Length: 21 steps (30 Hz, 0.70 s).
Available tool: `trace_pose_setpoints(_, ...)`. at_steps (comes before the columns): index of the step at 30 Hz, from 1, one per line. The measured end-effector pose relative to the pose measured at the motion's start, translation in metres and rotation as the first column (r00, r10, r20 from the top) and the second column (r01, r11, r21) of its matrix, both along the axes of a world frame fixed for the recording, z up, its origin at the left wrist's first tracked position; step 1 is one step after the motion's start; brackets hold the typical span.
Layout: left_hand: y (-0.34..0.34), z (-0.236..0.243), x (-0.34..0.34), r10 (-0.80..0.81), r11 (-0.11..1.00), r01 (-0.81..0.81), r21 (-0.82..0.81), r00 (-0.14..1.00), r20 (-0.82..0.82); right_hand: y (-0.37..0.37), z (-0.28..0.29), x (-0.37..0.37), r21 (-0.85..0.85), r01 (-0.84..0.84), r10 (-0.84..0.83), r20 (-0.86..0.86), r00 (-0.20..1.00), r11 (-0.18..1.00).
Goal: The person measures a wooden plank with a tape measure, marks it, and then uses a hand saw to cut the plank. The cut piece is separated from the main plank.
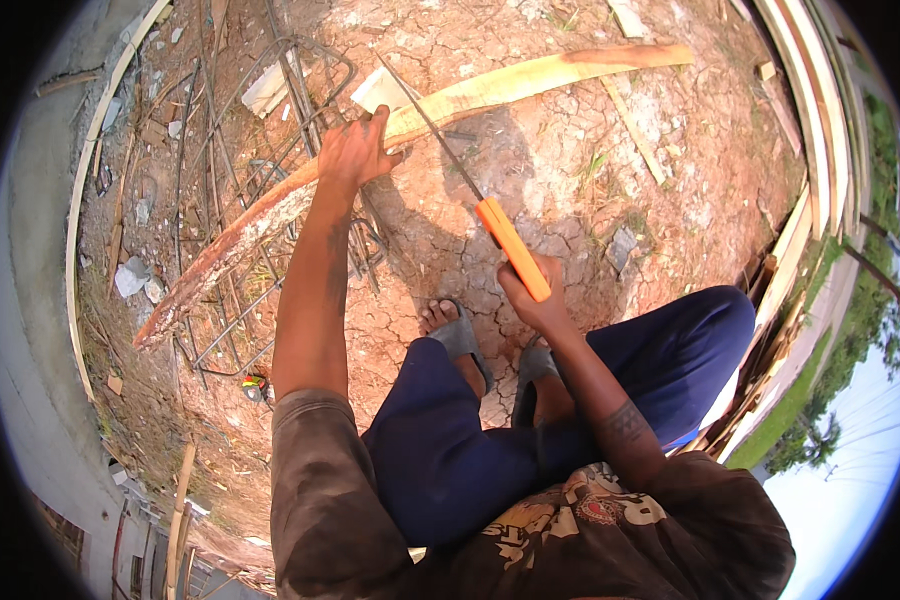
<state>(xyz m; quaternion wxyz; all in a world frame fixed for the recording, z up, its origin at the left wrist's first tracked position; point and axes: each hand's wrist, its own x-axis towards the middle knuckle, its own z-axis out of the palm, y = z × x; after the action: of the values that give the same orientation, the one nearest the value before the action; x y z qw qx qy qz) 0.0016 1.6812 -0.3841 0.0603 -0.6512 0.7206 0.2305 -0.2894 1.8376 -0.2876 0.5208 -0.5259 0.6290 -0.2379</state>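
Observation:
A long wooden plank [530, 80] with a rough, bark-like left part stretches across the ground in front of me. My left hand [355, 150] grips it near the middle, index finger and thumb spread toward the blade. In my right hand [533, 290] is the orange handle of a handsaw [510, 250], the fingers wrapped round it. The saw's thin blade slants up and to the left and lies across the plank, just right of my left hand. Whether the teeth have cut into the wood cannot be made out.
Bent steel rebar frames [315, 75] lie under and beside the plank's left part. A tape measure [255, 386] rests on the dirt at lower left. Long boards [815, 110] are stacked along the right. Wood offcuts [380, 90] and stone pieces [130, 277] lie about on cracked soil.

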Motion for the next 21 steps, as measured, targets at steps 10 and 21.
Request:
trace_pose_setpoints(10,0.004,-0.007,0.006,-0.019,1.000,0.019,-0.017,1.000,0.025,0.028,0.017,-0.014,-0.027,-0.035,0.034,-0.039,0.999,0.999)
trace_pose_setpoints(21,0.008,-0.008,0.010,0.016,0.998,-0.016,-0.059,1.000,0.007,0.046,0.009,-0.023,-0.101,-0.093,0.086,-0.071,0.994,0.991)
